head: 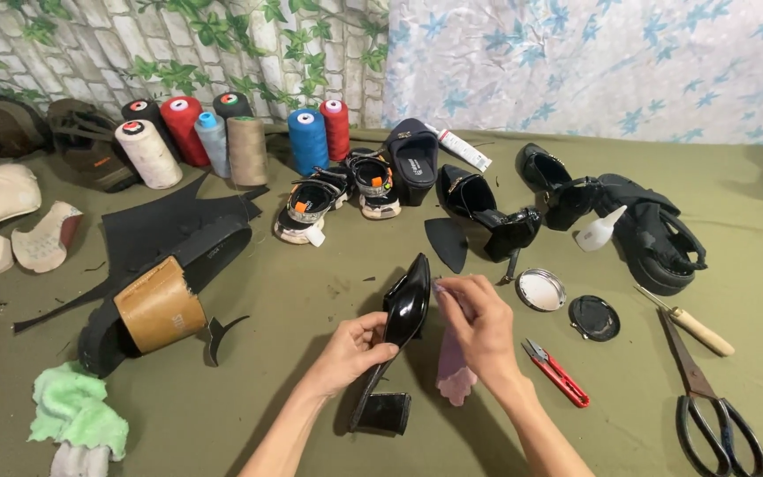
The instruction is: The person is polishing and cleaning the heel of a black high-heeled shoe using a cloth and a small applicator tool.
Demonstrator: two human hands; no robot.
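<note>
A glossy black block-heeled shoe (406,305) stands on its side at the middle of the olive cloth, toe pointing away from me. My left hand (357,347) grips it around the middle of the sole. My right hand (479,325) pinches a pale pink cloth (454,371) and presses it against the shoe's right side near the opening. The rest of that cloth hangs down under my right wrist. The shoe's square heel (385,412) rests close to me.
Red thread snips (556,372), large black scissors (708,397) and a wooden-handled awl (691,323) lie right. A round open tin (540,289) and its black lid (593,317) sit nearby. Thread cones (222,132), other shoes (487,208), black leather pieces (169,221), a green rag (72,411).
</note>
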